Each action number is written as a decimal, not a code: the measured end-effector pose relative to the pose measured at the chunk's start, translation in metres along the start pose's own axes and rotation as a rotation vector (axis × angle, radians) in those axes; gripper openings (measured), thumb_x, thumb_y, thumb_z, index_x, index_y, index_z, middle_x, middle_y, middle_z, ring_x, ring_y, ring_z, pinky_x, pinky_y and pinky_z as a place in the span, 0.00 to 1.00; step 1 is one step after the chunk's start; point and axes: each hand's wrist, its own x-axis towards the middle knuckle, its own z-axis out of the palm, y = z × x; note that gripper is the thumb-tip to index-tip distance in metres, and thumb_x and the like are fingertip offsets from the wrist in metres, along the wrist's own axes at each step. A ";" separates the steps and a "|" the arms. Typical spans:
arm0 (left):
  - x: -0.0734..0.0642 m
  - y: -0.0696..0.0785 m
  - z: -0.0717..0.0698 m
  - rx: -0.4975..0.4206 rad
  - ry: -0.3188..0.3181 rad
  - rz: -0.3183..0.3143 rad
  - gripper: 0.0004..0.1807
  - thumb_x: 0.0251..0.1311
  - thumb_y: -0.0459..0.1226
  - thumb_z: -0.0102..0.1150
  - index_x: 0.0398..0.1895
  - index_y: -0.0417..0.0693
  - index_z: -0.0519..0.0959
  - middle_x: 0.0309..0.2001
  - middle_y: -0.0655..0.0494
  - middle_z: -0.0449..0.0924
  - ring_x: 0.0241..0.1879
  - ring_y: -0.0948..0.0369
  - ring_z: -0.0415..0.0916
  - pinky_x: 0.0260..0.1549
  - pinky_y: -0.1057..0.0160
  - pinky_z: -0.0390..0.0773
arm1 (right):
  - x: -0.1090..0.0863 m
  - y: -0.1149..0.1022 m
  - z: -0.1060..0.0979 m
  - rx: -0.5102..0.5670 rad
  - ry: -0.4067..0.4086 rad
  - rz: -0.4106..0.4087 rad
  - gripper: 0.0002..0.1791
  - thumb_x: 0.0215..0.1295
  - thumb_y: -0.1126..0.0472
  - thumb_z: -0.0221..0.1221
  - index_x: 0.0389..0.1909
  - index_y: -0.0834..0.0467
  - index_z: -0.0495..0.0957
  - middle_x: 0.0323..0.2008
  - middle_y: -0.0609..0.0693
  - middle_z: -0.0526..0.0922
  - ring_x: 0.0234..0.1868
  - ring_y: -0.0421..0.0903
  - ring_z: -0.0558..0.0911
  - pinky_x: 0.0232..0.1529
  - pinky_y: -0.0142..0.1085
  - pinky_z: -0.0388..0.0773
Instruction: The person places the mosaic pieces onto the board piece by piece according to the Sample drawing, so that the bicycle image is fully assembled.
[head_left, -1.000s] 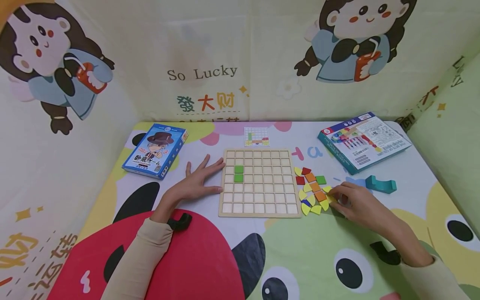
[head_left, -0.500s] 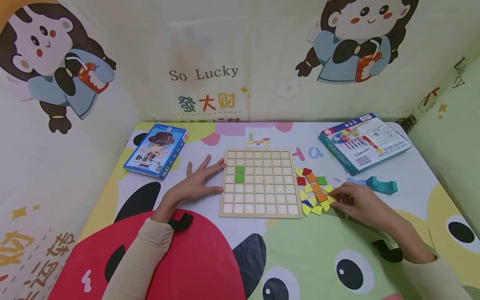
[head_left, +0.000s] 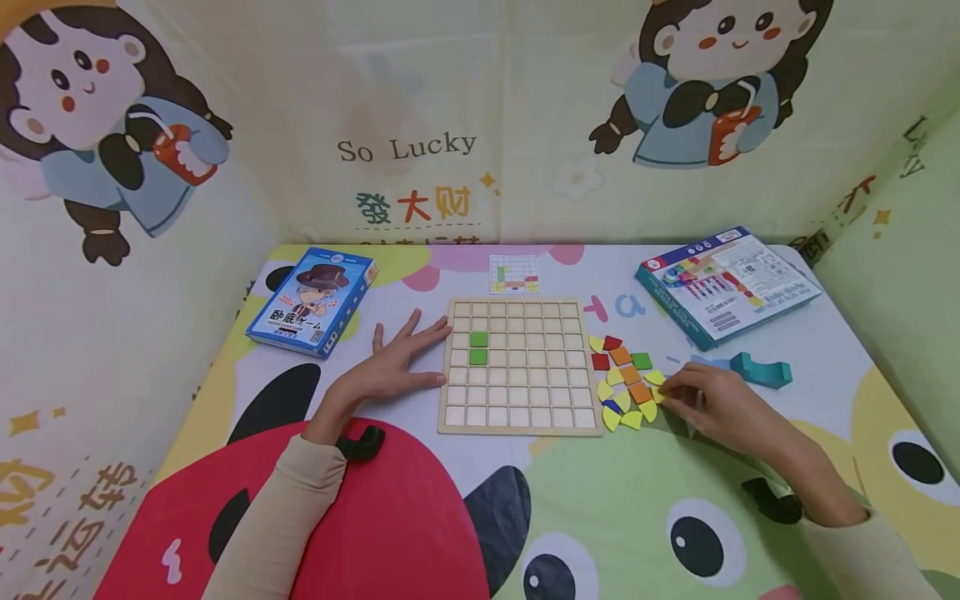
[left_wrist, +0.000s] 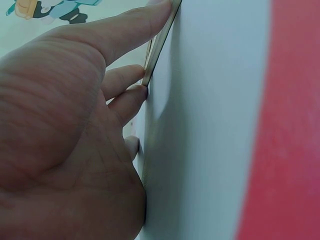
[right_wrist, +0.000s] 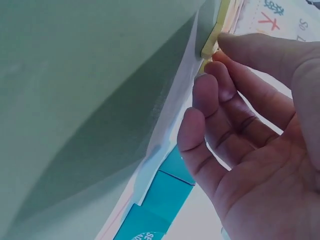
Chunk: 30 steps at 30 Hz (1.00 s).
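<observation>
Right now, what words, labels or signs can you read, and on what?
"So Lucky": back cloth
"發大财": same cloth; line below cut off
"运转": left cloth; other writing partly cut off
"卧底ゲーム": blue box; smaller print unreadable
"a": tablecloth; pink sign beside it unclear
"L", "y": right cloth; other sign unclear
"SE": round label on teal surface, right wrist view; rest unreadable
White-and-teal box: print too small

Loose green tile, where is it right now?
In the head view, the loose green tile lies right of the wooden grid board, beside the orange tiles.

Grid board (head_left: 517, 377), matt wood
</observation>
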 end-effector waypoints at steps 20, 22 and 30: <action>-0.001 0.001 -0.001 -0.009 0.004 0.011 0.48 0.64 0.53 0.70 0.85 0.63 0.58 0.87 0.57 0.50 0.88 0.45 0.26 0.73 0.24 0.13 | 0.005 0.003 0.000 0.022 -0.027 0.024 0.15 0.62 0.61 0.75 0.48 0.59 0.88 0.35 0.43 0.84 0.34 0.36 0.75 0.33 0.27 0.77; -0.001 0.001 -0.001 -0.011 0.005 0.011 0.48 0.64 0.53 0.70 0.85 0.63 0.58 0.87 0.57 0.50 0.88 0.45 0.26 0.73 0.23 0.13 | 0.004 0.003 0.000 0.025 -0.025 0.017 0.14 0.62 0.61 0.75 0.48 0.59 0.88 0.35 0.43 0.84 0.34 0.36 0.75 0.33 0.27 0.77; -0.001 0.000 -0.001 0.000 0.004 0.008 0.48 0.64 0.52 0.70 0.85 0.62 0.58 0.87 0.57 0.50 0.88 0.45 0.26 0.73 0.24 0.13 | 0.005 0.004 0.003 0.015 -0.027 0.026 0.13 0.63 0.61 0.75 0.47 0.59 0.89 0.35 0.43 0.83 0.34 0.37 0.75 0.33 0.27 0.76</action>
